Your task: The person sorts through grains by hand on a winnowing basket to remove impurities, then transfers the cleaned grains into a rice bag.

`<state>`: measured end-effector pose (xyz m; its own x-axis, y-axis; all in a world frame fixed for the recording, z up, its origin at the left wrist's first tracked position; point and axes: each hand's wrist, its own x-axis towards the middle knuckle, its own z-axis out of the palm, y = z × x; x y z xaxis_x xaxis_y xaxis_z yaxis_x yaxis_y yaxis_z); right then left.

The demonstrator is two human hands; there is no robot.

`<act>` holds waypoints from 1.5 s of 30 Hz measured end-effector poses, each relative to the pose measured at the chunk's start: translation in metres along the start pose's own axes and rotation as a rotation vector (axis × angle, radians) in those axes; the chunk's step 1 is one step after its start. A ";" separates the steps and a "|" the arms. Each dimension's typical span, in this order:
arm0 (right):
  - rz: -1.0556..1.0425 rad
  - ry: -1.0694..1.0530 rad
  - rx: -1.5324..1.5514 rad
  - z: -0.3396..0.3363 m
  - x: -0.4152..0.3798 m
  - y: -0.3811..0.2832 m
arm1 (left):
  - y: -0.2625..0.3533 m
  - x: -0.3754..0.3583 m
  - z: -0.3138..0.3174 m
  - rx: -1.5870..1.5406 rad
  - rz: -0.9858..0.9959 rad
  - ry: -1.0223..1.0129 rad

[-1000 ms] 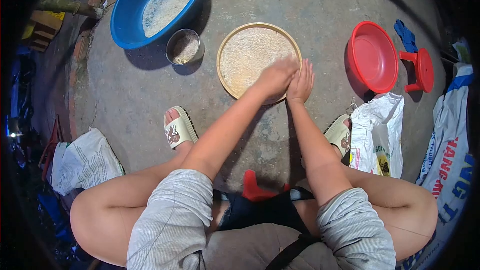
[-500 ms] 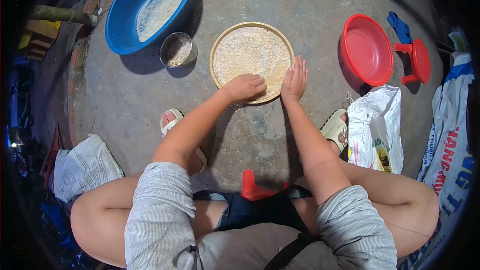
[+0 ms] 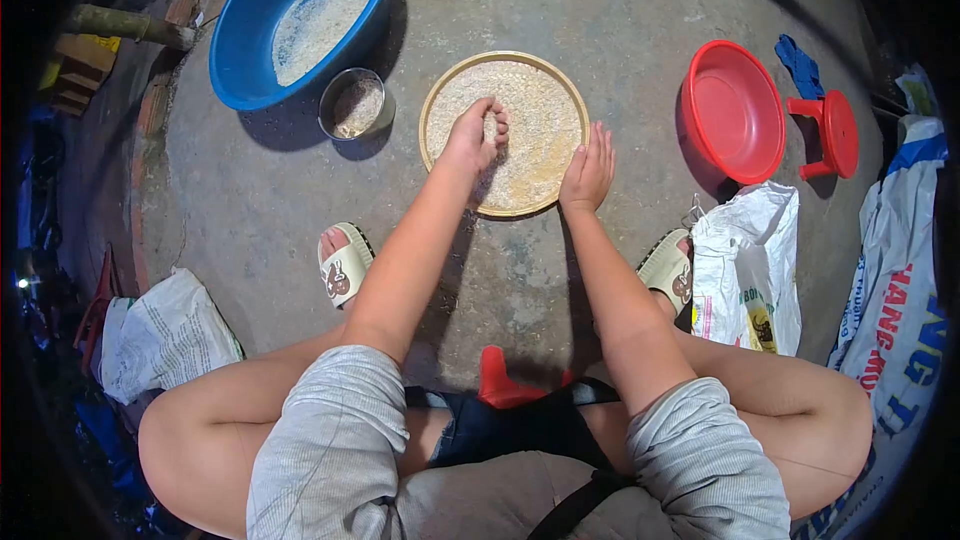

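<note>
A round woven bamboo tray (image 3: 540, 180) lies on the concrete floor in front of me, with pale rice grains (image 3: 530, 105) spread over it. Over the tray's left half, my left hand (image 3: 475, 135) is turned partly palm-up. Its fingers curl around a small handful of rice grains, which shows between fingers and palm. My right hand (image 3: 589, 168) rests against the tray's right rim, its fingers straight and pointing away from me. Just left of the tray stands a metal cup (image 3: 376, 124) with grain inside.
A blue basin (image 3: 235, 60) containing white grain stands at the back left. To the right are a red basin (image 3: 735, 110), a red stool (image 3: 840, 135) and white sacks (image 3: 740, 250). Another sack (image 3: 165, 340) lies at the left. My sandalled feet flank the floor before the tray.
My left hand has moved from the tray's near side up and left, turning from palm-down to show grains in its curled fingers. My right hand stays at the rim.
</note>
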<state>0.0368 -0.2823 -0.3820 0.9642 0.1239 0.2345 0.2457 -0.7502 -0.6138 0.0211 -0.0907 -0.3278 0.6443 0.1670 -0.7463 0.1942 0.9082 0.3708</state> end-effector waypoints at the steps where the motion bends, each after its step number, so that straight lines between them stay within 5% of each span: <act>1: 0.002 0.000 0.004 0.000 0.000 0.000 | 0.003 0.006 -0.004 -0.052 -0.039 -0.067; 12: 0.086 0.118 0.098 -0.002 0.008 -0.029 | 0.017 0.014 -0.018 -0.286 -0.008 -0.306; 15: 0.093 0.079 0.106 0.000 0.020 -0.058 | 0.017 0.017 -0.039 -0.311 0.043 -0.233; 17: -0.229 -0.127 0.073 0.007 0.030 -0.067 | 0.018 0.023 -0.050 -0.366 0.059 -0.159; 20: -0.253 -0.366 0.163 0.028 0.028 -0.075 | 0.020 0.022 -0.051 -0.355 0.099 -0.093; 28: -0.460 -0.257 0.122 0.036 -0.002 -0.079 | 0.015 0.027 -0.049 -0.284 0.090 -0.040; 39: -0.159 -0.171 0.523 0.043 0.002 -0.116 | 0.010 0.032 -0.044 -0.207 0.167 0.050; 45: -0.335 -0.216 0.555 0.039 0.015 -0.146 | 0.010 0.037 -0.050 -0.166 0.180 -0.040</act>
<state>0.0196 -0.1452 -0.3185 0.8111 0.4618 0.3589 0.4936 -0.2114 -0.8436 0.0101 -0.0560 -0.3787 0.6869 0.3196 -0.6527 -0.0485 0.9163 0.3976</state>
